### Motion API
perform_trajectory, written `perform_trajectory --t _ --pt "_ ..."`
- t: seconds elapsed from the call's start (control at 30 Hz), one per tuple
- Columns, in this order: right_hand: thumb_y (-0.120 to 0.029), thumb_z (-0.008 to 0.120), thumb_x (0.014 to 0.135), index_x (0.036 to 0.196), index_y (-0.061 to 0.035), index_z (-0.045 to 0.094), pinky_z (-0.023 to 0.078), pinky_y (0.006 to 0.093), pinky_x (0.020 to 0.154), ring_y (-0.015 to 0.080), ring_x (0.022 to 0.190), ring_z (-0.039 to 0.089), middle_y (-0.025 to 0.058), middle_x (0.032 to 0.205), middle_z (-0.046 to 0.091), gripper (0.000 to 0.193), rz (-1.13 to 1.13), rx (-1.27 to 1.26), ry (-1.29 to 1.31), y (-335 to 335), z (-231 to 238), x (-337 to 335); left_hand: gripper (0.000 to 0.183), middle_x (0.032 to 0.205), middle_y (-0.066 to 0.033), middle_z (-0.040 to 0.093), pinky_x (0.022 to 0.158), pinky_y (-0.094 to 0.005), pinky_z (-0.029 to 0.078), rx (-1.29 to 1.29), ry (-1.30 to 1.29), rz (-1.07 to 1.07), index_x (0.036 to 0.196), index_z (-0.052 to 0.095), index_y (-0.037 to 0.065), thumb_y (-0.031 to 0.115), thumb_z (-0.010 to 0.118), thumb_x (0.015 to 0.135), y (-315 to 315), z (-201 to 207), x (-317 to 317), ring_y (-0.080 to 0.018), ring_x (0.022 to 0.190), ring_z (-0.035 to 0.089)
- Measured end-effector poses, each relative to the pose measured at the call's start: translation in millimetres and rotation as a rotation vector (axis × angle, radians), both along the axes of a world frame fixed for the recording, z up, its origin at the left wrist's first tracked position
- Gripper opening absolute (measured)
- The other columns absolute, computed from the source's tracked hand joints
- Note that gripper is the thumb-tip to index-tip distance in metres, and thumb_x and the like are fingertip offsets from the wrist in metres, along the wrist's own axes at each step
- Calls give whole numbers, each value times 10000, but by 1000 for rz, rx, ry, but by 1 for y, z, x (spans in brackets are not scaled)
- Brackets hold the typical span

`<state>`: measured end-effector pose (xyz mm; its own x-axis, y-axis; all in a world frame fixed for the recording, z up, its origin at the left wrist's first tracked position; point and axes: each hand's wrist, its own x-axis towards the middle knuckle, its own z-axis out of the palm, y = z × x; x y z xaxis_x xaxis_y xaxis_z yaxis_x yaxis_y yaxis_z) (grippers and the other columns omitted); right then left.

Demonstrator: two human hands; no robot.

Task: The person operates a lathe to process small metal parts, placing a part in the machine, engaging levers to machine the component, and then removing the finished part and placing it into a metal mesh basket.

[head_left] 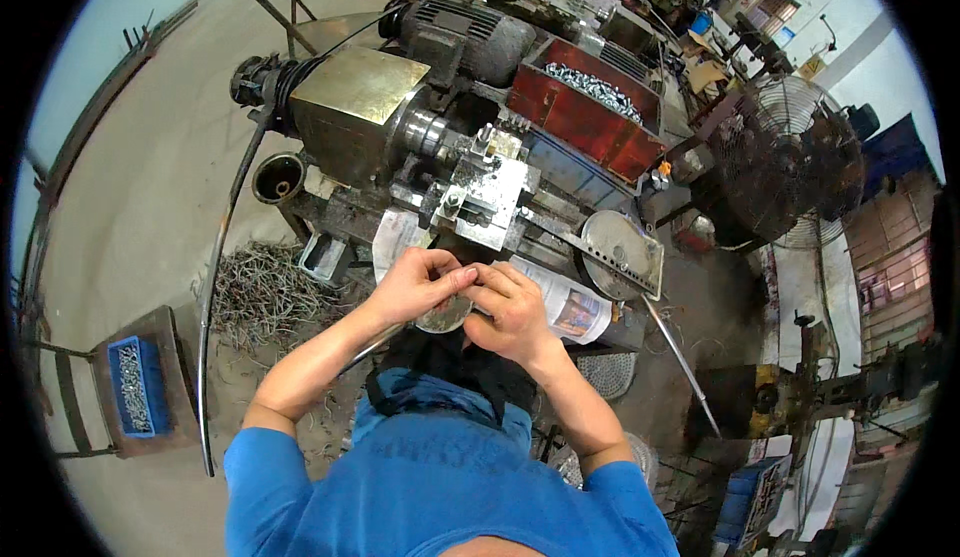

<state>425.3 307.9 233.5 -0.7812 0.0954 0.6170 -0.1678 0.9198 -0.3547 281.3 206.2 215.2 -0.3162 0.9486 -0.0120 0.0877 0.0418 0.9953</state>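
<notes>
Both hands meet just in front of the big grey machine (400,117). The left hand (415,285) and the right hand (512,309) pinch a small shiny metal piece (466,275) between their fingertips. Both grips are closed on it. Under the hands sits a round metal dish (444,315).

The piece looks hard, stiff and light, and maybe a bit slippery. It seems best held by its ends with the fingertips.

The fingers hide most of it, so I cannot tell its shape. The dish is half covered too. Behind the machine, a red bin (585,117) holds many shiny bits.
</notes>
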Motion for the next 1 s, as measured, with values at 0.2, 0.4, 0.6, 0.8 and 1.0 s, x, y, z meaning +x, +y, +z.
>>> perform_trajectory --t 0.2,0.4,0.6,0.8,1.0 --pt "-111 605 539 793 -24 648 476 370 621 289 718 553 129 843 616 272 135 -1 -226 18 20 -28 458 506 -46 537 453 -291 397 -27 249 -17 761 626 5 424 505 898 1 6 -32 -110 482 518" --pt "-193 619 557 786 -79 693 475 380 730 284 845 558 108 864 632 267 -53 283 -388 73 31 -103 422 590 -54 559 510 -299 433 -126 427 231 774 603 -14 377 501 896 -68 33 -114 -114 552 542" --pt "-246 616 548 643 -64 679 393 375 883 293 899 547 126 777 638 215 -293 650 -527 116 -2 -194 357 742 -168 628 627 -448 472 -700 1141 671 895 632 31 376 556 837 -215 10 -164 -359 714 607" --pt "-206 633 520 669 -91 707 378 376 891 285 885 547 155 814 626 202 -260 709 -449 135 -15 -190 384 732 -228 584 645 -480 446 -540 789 786 844 541 -2 358 644 757 -272 -86 -151 -402 728 568" --pt "-157 612 539 753 -104 718 361 388 940 277 903 559 115 811 654 245 -156 589 -392 140 -24 -199 233 692 -208 595 642 -505 472 -769 876 789 856 527 20 199 619 739 -258 -72 -136 -385 717 600"
